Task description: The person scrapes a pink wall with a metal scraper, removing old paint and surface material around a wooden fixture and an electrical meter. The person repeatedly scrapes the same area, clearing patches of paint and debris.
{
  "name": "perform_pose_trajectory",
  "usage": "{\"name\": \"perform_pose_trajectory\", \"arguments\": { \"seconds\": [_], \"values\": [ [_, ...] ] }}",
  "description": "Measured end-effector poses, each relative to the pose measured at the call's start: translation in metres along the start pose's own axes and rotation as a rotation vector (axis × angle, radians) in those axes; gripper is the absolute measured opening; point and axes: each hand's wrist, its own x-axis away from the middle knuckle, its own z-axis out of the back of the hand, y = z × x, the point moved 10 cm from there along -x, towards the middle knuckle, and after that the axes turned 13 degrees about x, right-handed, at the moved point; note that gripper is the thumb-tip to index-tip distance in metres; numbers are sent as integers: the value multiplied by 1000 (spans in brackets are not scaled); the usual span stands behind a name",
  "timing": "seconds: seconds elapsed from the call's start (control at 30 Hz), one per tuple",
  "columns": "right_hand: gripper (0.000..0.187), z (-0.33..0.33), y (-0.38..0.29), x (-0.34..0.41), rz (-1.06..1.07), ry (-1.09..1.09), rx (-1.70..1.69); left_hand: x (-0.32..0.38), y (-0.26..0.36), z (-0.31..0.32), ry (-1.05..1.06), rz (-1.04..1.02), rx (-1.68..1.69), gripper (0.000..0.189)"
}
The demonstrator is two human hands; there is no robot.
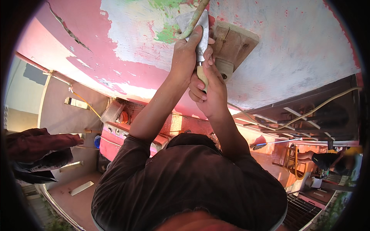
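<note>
A putty knife with a broad metal blade [203,37] and a pale wooden handle [202,75] is held up against a painted wall [138,37]. My right hand [212,89] wraps its fingers around the handle. With the thumb flat on the blade, my left hand [186,53] grips the blade's side; some of its fingers are hidden behind. A paint-stained cable or thin pipe [195,21] crosses in front of the blade and curls beside my left thumb. Pink paint gives way to whitish and green patches around the blade.
Right of my hands, a wooden mounting board [237,43] with a small fitting [225,68] projects from the wall. A loose cable [315,111] runs past a dark window panel [332,106]. Behind are a pink washing machine [111,143], hanging clothes [37,153], a chair [292,163] and another person [323,160].
</note>
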Motion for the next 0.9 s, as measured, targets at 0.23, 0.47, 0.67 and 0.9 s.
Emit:
{"name": "perform_pose_trajectory", "arguments": {
  "seconds": [0.23, 0.47, 0.67, 0.9],
  "values": [
    [21, 7, 26, 12, -89, -10, -79, 17, -21, 12, -2, 130, -117, 41],
    [17, 6, 11, -3, -18, -70, -61, 14, -11, 4, -39, 26, -172, 39],
    [16, 8, 18, 10, -81, -62, -87, 21, -19, 8, -14, 80, -141, 40],
    [12, 9, 20, 7, -104, -25, -60, 17, -18, 12, -9, 76, -130, 43]
  ]
}}
